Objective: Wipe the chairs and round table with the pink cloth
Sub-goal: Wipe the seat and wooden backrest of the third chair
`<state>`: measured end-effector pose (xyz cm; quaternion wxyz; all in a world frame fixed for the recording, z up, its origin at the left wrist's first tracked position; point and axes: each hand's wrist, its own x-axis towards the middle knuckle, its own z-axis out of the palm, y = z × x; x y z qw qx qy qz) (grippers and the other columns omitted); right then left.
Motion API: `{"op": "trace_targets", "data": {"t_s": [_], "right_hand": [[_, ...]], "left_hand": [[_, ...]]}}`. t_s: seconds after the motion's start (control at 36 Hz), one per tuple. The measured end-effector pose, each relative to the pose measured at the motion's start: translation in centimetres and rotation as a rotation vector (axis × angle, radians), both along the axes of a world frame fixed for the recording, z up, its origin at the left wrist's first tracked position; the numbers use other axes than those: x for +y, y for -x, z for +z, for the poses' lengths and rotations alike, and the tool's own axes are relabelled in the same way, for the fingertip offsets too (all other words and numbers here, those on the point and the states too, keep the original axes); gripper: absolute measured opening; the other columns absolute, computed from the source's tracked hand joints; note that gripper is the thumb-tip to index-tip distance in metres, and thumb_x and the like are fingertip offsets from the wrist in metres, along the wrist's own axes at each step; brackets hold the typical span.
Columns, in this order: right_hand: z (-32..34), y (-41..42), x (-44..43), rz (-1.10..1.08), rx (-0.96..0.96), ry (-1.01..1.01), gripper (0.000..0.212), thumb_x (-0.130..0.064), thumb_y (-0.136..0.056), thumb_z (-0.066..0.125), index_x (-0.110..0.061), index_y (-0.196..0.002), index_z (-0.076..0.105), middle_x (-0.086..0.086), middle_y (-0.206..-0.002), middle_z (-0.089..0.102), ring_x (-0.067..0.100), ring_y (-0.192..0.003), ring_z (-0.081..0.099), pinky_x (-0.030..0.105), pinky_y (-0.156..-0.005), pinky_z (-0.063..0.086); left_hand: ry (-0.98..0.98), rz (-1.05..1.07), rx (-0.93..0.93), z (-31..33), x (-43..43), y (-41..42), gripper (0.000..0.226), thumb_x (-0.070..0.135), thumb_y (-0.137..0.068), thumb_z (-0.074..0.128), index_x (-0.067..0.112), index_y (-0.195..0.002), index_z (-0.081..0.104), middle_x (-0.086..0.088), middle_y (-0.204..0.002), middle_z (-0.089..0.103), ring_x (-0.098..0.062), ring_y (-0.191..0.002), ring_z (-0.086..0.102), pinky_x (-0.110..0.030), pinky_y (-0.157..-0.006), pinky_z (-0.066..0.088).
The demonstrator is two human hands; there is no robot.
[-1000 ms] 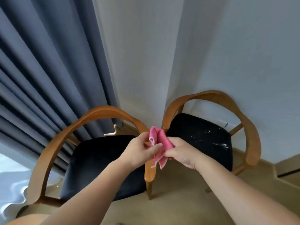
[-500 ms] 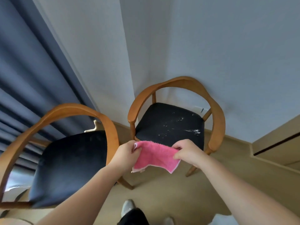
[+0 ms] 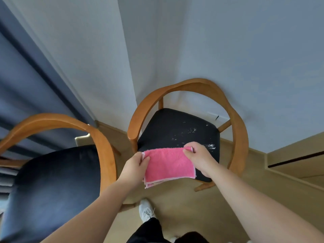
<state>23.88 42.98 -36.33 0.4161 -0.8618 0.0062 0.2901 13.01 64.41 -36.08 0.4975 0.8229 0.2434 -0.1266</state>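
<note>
cloth (image 3: 169,165): pink, folded to at least two layers, spread flat between both hands just over the front of the right chair's seat. I cannot tell whether it touches the seat.
left hand (image 3: 135,170): its fingers (image 3: 146,159) curl on the cloth's left edge and pinch it, thumb on top.
right hand (image 3: 199,158): its fingers (image 3: 188,152) pinch the cloth's top right corner, and the palm sits along the right edge.
why held so: I judge the two-handed stretch squares the fold into a flat pad, so a broad face meets the seat instead of a bunch.
right chair (image 3: 236,137): a wooden hoop back and arms around a black seat (image 3: 166,127). White specks (image 3: 191,130) lie scattered toward the seat's back right, with a streak just beyond the right hand. I take the specks as the reason the cloth is here.
left chair (image 3: 105,155): same build. I see no specks on its seat, and it stands apart from the cloth.
round table: not in view.
containers: none in view. Only the seat bears anything, namely the specks.
step: I judge the wiping of this seat is not yet begun, as the specks look undisturbed.
floor (image 3: 228,199): pale wood, with a white shoe (image 3: 145,210) below the cloth.
</note>
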Motion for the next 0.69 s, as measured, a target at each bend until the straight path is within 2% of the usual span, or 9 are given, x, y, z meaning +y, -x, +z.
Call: {"op": "trace_targets", "data": {"t_s": [0.08,0.14,0.19,0.25,0.33,0.39,0.44,0.56,0.69], "right_hand": [[-1.0,-2.2,1.0,0.076,0.145,0.033,0.069,-0.007,-0.084,0.067,-0.027,-0.142,0.038,-0.001,-0.135,0.045,0.003,-0.091,0.051,0.020,-0.073,0.044],[-1.8,-3.5,2.0,0.103,0.194,0.065,0.084,0.004,-0.080,0.064,-0.031,-0.148,0.027,0.003,-0.137,0.043,0.004,-0.083,0.053,0.024,-0.070,0.053],[-2.8,-4.7,3.0,0.103,0.174,0.106,0.081,0.005,-0.080,0.063,-0.032,-0.143,0.028,0.001,-0.124,0.050,0.010,-0.085,0.058,0.033,-0.074,0.057],[-4.2,-6.0,4.0,0.098,0.121,0.128,0.062,0.004,-0.081,0.061,-0.027,-0.129,0.035,0.003,-0.110,0.056,0.016,-0.083,0.060,0.029,-0.059,0.052],[-6.3,-8.2,5.1,0.154,0.024,0.181,0.036,0.005,-0.082,0.058,-0.020,-0.105,0.045,0.009,-0.102,0.058,0.022,-0.086,0.061,0.024,-0.055,0.044],[-7.9,-9.7,5.9,0.227,-0.010,0.205,0.027,0.005,-0.084,0.058,-0.016,-0.100,0.054,0.006,-0.106,0.060,0.022,-0.095,0.062,0.017,-0.060,0.043],[-9.7,-11.3,6.7,0.312,-0.004,0.210,0.028,0.004,-0.088,0.056,-0.017,-0.105,0.063,0.001,-0.117,0.061,0.016,-0.107,0.059,0.013,-0.069,0.040],[-13.5,-14.9,8.4,0.540,-0.005,0.269,0.048,0.004,-0.091,0.049,-0.015,-0.134,0.057,0.004,-0.138,0.054,0.021,-0.124,0.052,0.025,-0.096,0.041],[-18.5,-18.8,11.3,0.818,-0.032,0.308,0.055,0.007,-0.095,0.037,-0.015,-0.145,0.044,0.004,-0.143,0.046,0.025,-0.118,0.052,0.038,-0.099,0.046]], "left_hand": [[0.024,0.014,0.049,-1.2,0.7,-1.8,0.028,0.037,-0.097,0.043,0.011,-0.101,0.054,-0.009,-0.089,0.065,-0.024,-0.080,0.065,-0.047,-0.069,0.055],[0.026,0.031,0.079,-2.0,1.1,-2.7,0.026,0.035,-0.096,0.044,0.011,-0.103,0.054,-0.009,-0.090,0.065,-0.025,-0.080,0.066,-0.047,-0.069,0.056],[0.050,0.060,0.111,-3.1,1.4,-3.3,0.018,0.033,-0.095,0.047,0.017,-0.101,0.054,-0.005,-0.091,0.066,-0.021,-0.079,0.067,-0.043,-0.068,0.057],[0.113,0.097,0.144,-4.3,1.6,-4.0,0.008,0.028,-0.093,0.052,0.024,-0.101,0.052,0.000,-0.092,0.067,-0.014,-0.076,0.068,-0.037,-0.064,0.059],[0.190,0.178,0.195,-6.3,1.7,-5.0,0.018,0.015,-0.089,0.057,0.024,-0.104,0.051,0.000,-0.095,0.066,-0.014,-0.079,0.068,-0.035,-0.064,0.059],[0.222,0.240,0.234,-7.8,1.5,-5.7,0.025,0.010,-0.086,0.058,0.021,-0.107,0.051,-0.002,-0.097,0.066,-0.016,-0.081,0.068,-0.037,-0.066,0.059],[0.248,0.313,0.266,-9.5,1.1,-6.5,0.028,0.009,-0.084,0.058,0.021,-0.109,0.051,-0.002,-0.097,0.066,-0.017,-0.082,0.068,-0.037,-0.067,0.059],[0.316,0.506,0.313,-13.8,-0.1,-8.4,0.034,0.002,-0.079,0.053,0.016,-0.110,0.050,-0.006,-0.100,0.066,-0.025,-0.087,0.067,-0.045,-0.073,0.057],[0.454,0.738,0.295,-19.4,-1.8,-10.5,0.039,-0.006,-0.080,0.048,0.007,-0.116,0.048,-0.012,-0.105,0.065,-0.029,-0.089,0.067,-0.046,-0.071,0.058]]}}
